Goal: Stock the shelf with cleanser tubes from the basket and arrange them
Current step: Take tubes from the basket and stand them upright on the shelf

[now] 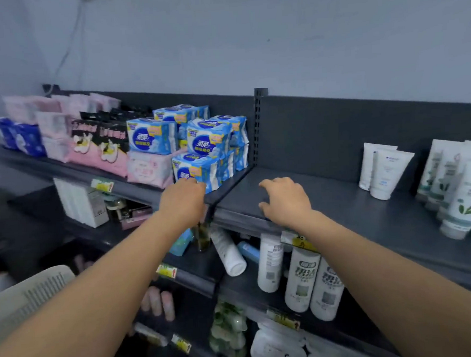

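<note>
Left hand (183,203) fingers hidden at blue pack (198,169), grip untellable; right hand (285,200) loose, empty.

The shelf (341,207) looks like dark grey sheet metal with a smooth, matt painted finish, as does the slotted post (259,121) behind it. The tubes (388,174) and bottles (301,279) are smooth white plastic with a soft sheen. The blue packs (152,136) are wrapped in glossy, crinkled film, and the basket (34,295) is pale matt plastic.
</note>
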The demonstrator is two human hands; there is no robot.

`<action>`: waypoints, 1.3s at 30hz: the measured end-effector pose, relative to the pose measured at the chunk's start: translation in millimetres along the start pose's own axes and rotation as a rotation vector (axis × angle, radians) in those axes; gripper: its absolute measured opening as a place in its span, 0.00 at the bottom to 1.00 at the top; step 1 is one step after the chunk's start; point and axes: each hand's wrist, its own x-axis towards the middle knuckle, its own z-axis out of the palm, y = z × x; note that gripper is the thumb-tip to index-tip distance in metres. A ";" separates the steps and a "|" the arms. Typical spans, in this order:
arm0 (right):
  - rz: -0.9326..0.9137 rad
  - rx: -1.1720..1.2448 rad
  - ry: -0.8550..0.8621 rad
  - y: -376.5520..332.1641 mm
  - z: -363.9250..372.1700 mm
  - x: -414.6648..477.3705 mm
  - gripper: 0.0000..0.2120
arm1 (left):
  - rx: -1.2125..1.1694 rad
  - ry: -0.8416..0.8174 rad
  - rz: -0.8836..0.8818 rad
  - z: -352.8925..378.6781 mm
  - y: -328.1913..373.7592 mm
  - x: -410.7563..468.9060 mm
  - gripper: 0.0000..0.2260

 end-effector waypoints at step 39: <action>-0.677 0.071 -0.416 -502.7 237.9 82.5 0.19 | 0.065 -0.524 -0.650 170.0 -419.0 -220.9 0.11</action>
